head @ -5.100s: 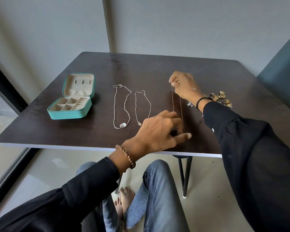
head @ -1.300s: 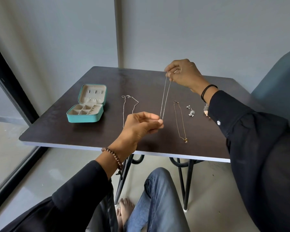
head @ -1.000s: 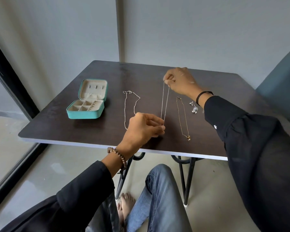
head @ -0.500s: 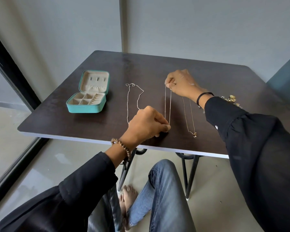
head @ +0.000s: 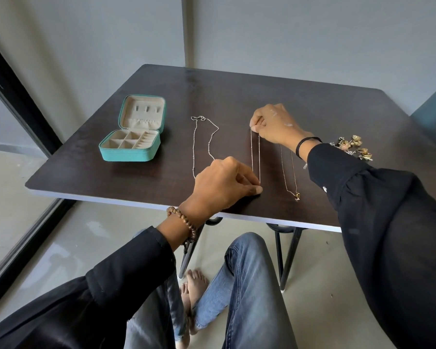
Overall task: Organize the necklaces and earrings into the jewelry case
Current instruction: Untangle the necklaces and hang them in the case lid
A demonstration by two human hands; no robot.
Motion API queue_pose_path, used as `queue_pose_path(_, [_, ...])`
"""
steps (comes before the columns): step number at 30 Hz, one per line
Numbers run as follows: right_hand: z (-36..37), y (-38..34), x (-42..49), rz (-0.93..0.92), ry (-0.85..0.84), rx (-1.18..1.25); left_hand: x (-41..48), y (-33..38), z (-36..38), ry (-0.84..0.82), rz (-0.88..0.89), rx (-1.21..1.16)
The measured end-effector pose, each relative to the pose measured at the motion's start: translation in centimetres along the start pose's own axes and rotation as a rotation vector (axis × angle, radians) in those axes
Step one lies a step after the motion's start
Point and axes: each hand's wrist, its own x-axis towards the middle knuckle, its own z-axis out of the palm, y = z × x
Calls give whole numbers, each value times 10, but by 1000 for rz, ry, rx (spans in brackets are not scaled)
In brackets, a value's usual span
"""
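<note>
Three necklaces run in near-parallel lines across a dark brown wooden table [head: 237, 96] in the middle of the frame. The centre one, a thin pale doubled chain [head: 256, 157], is stretched straight between both hands. The right hand [head: 275, 127], above and right of centre, pinches its far end between thumb and curled fingers. The left hand [head: 222, 187], lower and near the table's front edge, pinches its near end between thumb and forefinger, the other fingers curled in. Whether the chain touches the tabletop cannot be told.

Left of it lies a silver beaded necklace [head: 194, 147], its lower part hidden behind the left hand. Right of it lies a fine gold necklace with a small pendant [head: 286, 172], its upper end hidden under the right wrist.

At the left of the frame, well apart from the necklaces, stands a small teal zip jewelry case [head: 130, 152], its lid upright and its cream compartments showing nothing inside. A heap of gold-coloured earrings [head: 353, 147] sits at the right, just beyond the black right sleeve.

A brown bead bracelet [head: 184, 220] circles the left wrist and a black band [head: 305, 144] the right.
</note>
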Motion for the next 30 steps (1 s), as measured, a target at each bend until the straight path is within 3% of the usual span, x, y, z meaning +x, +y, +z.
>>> queue_pose_path(8, [-2, -4, 8, -9, -60, -10, 0, -2, -2, 32, 8, -25])
queue_pose_path(21, [20, -72, 35, -137, -65, 85, 4, -52, -47, 282, -95, 42])
queue_pose_path(30, [42, -96, 71, 46, -29, 87, 12, -73, -45, 258, -77, 78])
